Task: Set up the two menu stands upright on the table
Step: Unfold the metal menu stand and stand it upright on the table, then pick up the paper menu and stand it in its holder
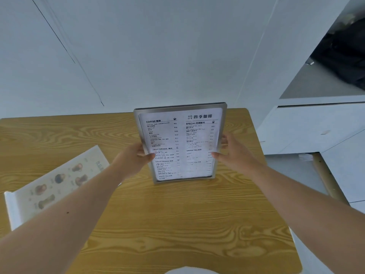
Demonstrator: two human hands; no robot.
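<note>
A metal-framed menu stand (180, 143) with a black-and-white coffee menu stands nearly upright in the middle of the wooden table (177, 224), its bottom edge on the tabletop. My left hand (136, 157) grips its left edge, thumb on the front. On the opposite edge my right hand (230, 153) holds it the same way. A second menu stand (53, 182), showing pictures of drinks, lies flat on the table at the left, partly under my left forearm.
The table's far edge meets a white wall (158, 56). A white counter or cabinet (308, 127) stands to the right, with a dark object (343, 56) on a grey surface above it. Grey floor shows past the table's right edge.
</note>
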